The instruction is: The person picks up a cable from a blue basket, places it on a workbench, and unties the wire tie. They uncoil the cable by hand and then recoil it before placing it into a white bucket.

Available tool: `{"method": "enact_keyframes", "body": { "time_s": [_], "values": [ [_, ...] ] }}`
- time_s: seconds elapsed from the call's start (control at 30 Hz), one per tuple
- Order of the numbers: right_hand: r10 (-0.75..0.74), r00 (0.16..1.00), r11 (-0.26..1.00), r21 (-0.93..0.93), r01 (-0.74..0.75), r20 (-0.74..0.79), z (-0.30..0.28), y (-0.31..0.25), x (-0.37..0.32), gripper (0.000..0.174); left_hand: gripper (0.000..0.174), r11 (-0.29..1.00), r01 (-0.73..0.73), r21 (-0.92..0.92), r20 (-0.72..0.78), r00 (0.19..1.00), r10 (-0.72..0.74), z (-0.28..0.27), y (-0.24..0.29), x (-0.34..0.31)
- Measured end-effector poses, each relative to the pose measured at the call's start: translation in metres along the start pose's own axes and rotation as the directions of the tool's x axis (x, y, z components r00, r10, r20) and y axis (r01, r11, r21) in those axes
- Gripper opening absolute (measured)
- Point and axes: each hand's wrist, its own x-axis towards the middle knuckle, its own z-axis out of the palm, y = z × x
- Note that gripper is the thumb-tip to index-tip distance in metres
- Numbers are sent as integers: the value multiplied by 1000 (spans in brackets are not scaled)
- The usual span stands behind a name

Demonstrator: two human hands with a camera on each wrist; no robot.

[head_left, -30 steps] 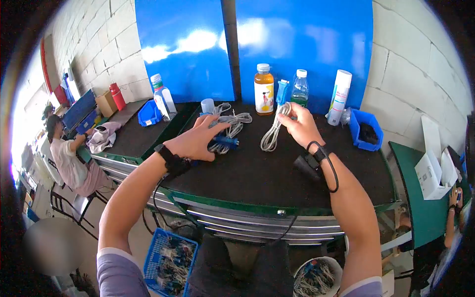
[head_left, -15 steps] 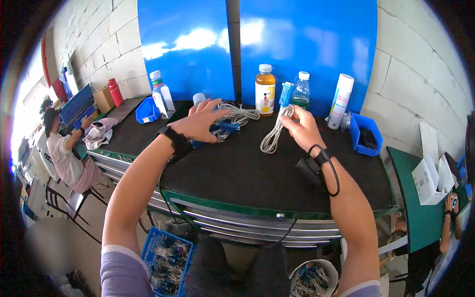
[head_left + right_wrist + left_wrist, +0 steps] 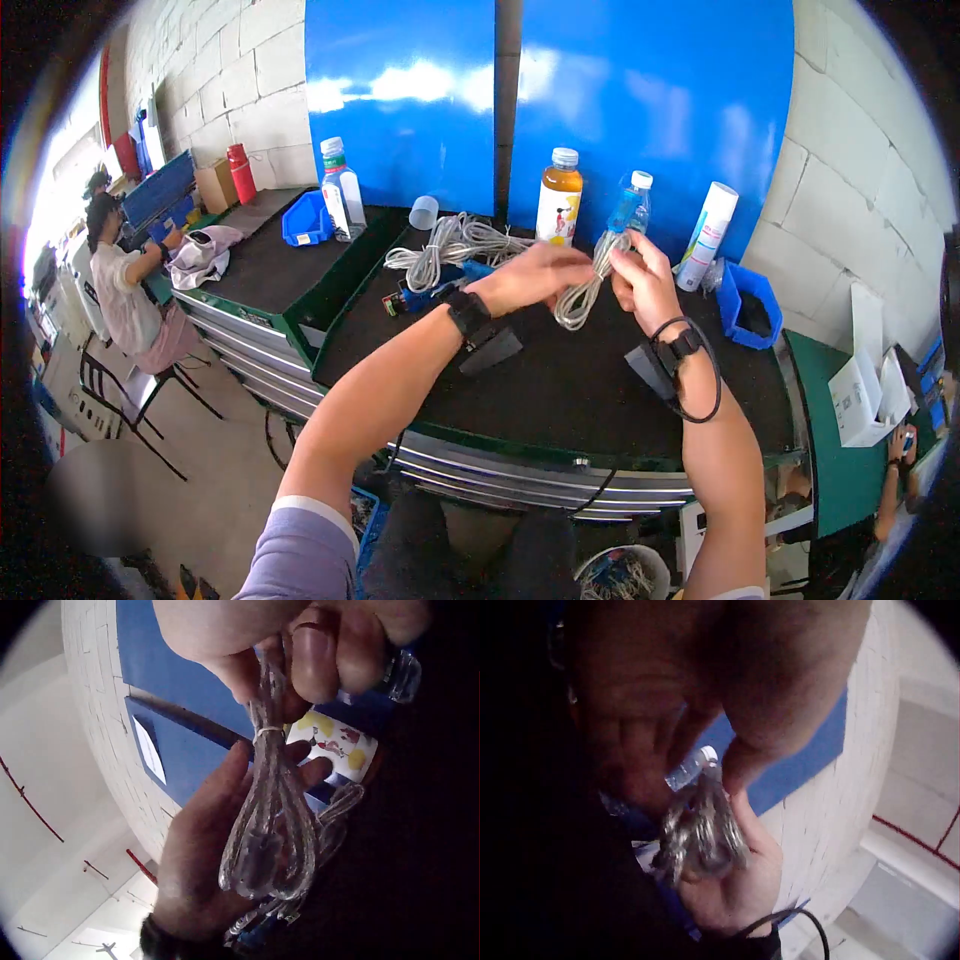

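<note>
My right hand (image 3: 648,285) pinches a looped, tied grey cable (image 3: 577,306) near its top; the loops hang down. In the right wrist view, a thin band (image 3: 269,730) wraps the cable (image 3: 262,802) just under the fingers, and a bulky piece shows in the lower loops. My left hand (image 3: 532,277) reaches in from the left, its extended fingers and thumb around the cable's far side; firm contact cannot be told. More coiled grey cables (image 3: 450,243) with blue connectors lie on the dark worktop behind my left hand.
Behind stand an amber drink bottle (image 3: 558,200), a clear bottle (image 3: 634,205) and a white spray can (image 3: 708,235). A blue bin (image 3: 750,308) is at right, another (image 3: 306,220) at left beside a bottle (image 3: 343,195). A person (image 3: 130,280) sits far left.
My left hand has left the coiled cables and moved right to the cable in my right hand. The head view has shifted, and the blue connector above my right hand now shows less clearly.
</note>
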Motion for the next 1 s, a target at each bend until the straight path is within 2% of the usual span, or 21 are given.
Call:
{"method": "enact_keyframes", "body": {
  "time_s": [0.07,0.2,0.27,0.3,0.33,0.4,0.47,0.53,0.6,0.67,0.77,0.9,1.0],
  "values": [
    [5,998,999,-42,-2,68,4,0,-1,37,35,994,29,-106,191,982,-8,1,3,-9],
    [-9,997,993,-116,19,80,11,0,-1,36,32,990,-1,-143,193,981,29,2,-23,-7],
    [7,993,998,-66,1,117,5,5,0,33,30,979,-99,-178,85,990,115,5,-30,-6],
    [10,993,998,-67,-3,117,5,6,0,33,31,957,-134,-258,36,988,148,8,-34,-5],
    [22,990,999,-45,-16,138,2,7,0,34,32,972,-96,-212,26,994,104,6,-28,-9],
    [-59,990,993,-94,72,130,5,1,-2,36,32,970,-90,-225,-6,996,91,6,-32,-8],
    [-63,992,993,-92,73,109,8,0,-1,32,31,974,-87,-207,-19,996,84,6,-29,-9],
    [-164,986,966,-204,160,-6,10,0,0,26,29,977,-88,-193,-40,996,82,6,-26,-11],
    [-210,978,944,-264,199,-14,11,1,-1,23,27,981,-80,-177,-29,997,76,8,-22,-13],
    [-378,925,896,-264,357,-34,11,8,2,21,27,975,-91,-202,-36,996,85,10,-19,-14],
    [-289,955,902,-316,294,64,14,3,-4,17,28,969,-106,-224,-25,994,103,8,-21,-13],
    [-336,938,884,-314,346,87,19,12,-2,14,34,963,-147,-224,-9,989,148,8,-24,-12],
    [-302,950,873,-378,309,81,20,7,-5,12,37,960,-154,-233,2,987,159,8,-30,-9]
  ]
}}
